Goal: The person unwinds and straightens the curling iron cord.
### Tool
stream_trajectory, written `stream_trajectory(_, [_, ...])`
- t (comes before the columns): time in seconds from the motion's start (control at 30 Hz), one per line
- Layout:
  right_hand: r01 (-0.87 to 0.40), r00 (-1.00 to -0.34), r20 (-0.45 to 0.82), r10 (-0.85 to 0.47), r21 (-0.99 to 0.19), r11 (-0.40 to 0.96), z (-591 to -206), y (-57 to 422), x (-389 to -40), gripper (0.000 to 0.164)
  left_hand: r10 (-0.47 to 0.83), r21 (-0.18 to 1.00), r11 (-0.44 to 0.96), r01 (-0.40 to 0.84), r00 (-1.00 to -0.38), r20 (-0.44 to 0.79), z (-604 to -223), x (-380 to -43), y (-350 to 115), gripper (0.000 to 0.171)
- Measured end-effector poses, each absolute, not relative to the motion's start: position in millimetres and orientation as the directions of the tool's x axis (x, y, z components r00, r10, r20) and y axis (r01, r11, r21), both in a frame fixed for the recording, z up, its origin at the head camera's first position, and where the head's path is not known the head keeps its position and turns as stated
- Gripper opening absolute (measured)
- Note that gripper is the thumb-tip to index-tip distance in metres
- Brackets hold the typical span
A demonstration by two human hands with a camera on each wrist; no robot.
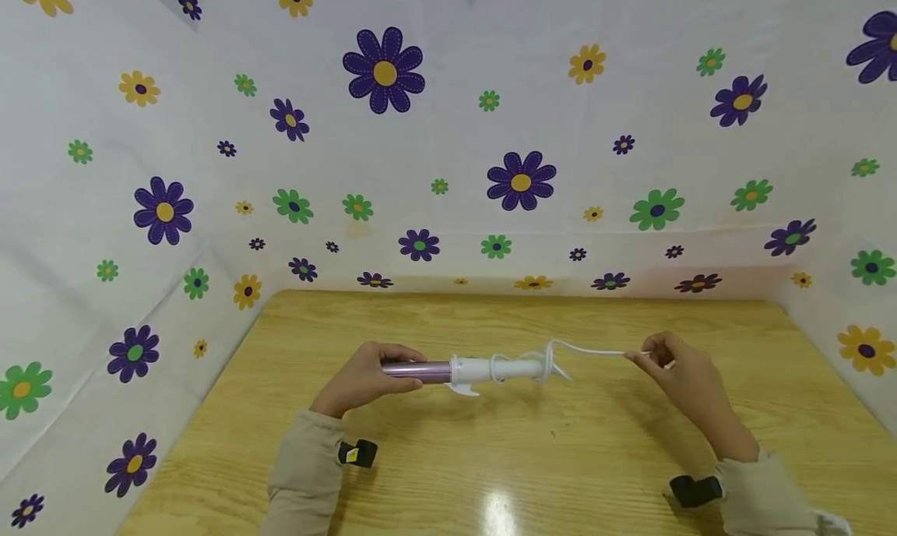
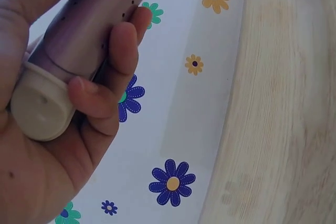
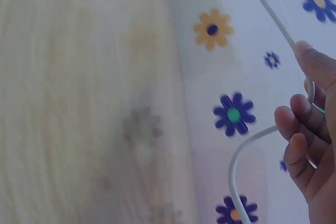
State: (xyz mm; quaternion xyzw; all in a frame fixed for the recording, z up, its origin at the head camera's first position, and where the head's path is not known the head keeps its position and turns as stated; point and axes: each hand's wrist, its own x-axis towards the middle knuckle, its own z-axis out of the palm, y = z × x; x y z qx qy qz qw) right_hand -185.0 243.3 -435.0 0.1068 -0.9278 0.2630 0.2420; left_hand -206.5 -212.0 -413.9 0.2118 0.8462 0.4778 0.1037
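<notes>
A curling iron [image 1: 471,371] with a purple barrel and white handle is held roughly level above the table. My left hand [image 1: 364,380] grips it by the barrel; in the left wrist view the fingers curl round the perforated purple barrel [image 2: 86,30], with its pale end cap [image 2: 42,106] against the palm. Loops of white cord [image 1: 587,350] circle the handle, and a length runs off to the right. My right hand [image 1: 683,376] pinches that length between thumb and fingers. In the right wrist view the cord [image 3: 277,19] passes through the hand and bends downward below it.
The wooden table [image 1: 490,450] spreads beneath both hands. A white cloth [image 1: 434,139] printed with flowers hangs behind it and along both sides. Dark straps with small black pieces [image 1: 695,491] sit at both wrists. White cord [image 1: 834,523] also shows beside the right sleeve.
</notes>
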Motion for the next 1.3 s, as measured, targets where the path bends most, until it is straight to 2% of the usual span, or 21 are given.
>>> stream_trajectory(0.23, [-0.256, -0.862, 0.506, 0.023, -0.475, 0.842, -424, 287, -177, 0.025, 0.431, 0.849, 0.463, 0.253, -0.902, 0.033, -418, -207, -217, 0.033])
stream_trajectory(0.33, [-0.218, -0.89, 0.454, 0.037, -0.496, 0.84, -424, 298, -175, 0.026, 0.422, 0.848, 0.464, 0.255, -0.906, 0.041, -419, -208, -219, 0.034])
stream_trajectory(0.53, [-0.172, -0.982, 0.161, -0.102, -0.51, 0.843, -433, 296, -176, 0.025, 0.415, 0.847, 0.475, 0.238, -0.909, 0.023, -419, -206, -219, 0.034])
stream_trajectory(0.6, [-0.171, -0.985, 0.087, -0.147, -0.521, 0.836, -435, 293, -177, 0.025, 0.416, 0.845, 0.478, 0.239, -0.909, 0.021, -419, -206, -219, 0.034])
stream_trajectory(0.83, [-0.195, -0.965, -0.017, -0.26, -0.615, 0.764, -438, 285, -177, 0.028, 0.436, 0.852, 0.462, 0.247, -0.9, 0.025, -422, -209, -214, 0.033])
stream_trajectory(0.97, [-0.204, -0.952, -0.043, -0.302, -0.644, 0.737, -438, 277, -174, 0.034, 0.44, 0.852, 0.462, 0.248, -0.898, 0.023, -425, -208, -213, 0.034])
stream_trajectory(1.17, [-0.238, -0.956, 0.024, -0.293, -0.648, 0.723, -426, 257, -172, 0.031, 0.43, 0.844, 0.478, 0.241, -0.903, 0.015, -422, -208, -213, 0.034])
stream_trajectory(1.3, [-0.226, -0.956, 0.017, -0.293, -0.679, 0.699, -421, 239, -174, 0.035, 0.425, 0.851, 0.47, 0.235, -0.905, 0.015, -418, -208, -214, 0.034])
